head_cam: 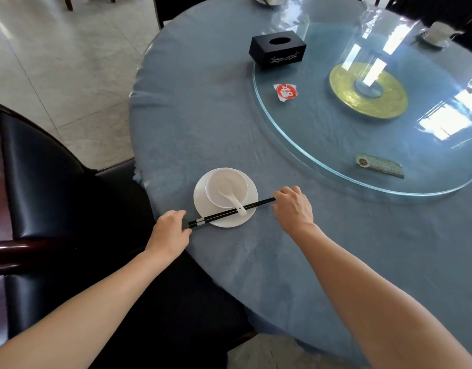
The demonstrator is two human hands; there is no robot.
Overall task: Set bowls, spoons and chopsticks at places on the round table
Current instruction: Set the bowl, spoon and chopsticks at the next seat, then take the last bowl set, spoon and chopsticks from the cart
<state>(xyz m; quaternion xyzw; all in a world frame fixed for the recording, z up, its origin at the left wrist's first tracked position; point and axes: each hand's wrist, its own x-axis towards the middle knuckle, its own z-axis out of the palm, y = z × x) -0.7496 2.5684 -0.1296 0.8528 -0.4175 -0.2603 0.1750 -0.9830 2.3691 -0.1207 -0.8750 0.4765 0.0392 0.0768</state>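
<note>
Where tiles (69, 75) gleam, blue-clothed table (202, 115), glass turntable (322, 145)

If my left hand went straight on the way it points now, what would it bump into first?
Most likely the near rim of the white plate. The left hand pinches the end of the chopsticks and points along them toward it, though its height above the rim is unclear.

Glossy white ceramic bowl (226, 187), spoon (230, 197), plate (225, 221). Black lacquered chopsticks (229, 212). Matt blue cloth on table (202, 123) under clear plastic film. Glass turntable (322, 145), shiny. Black leather-look chair (43, 182).
</note>
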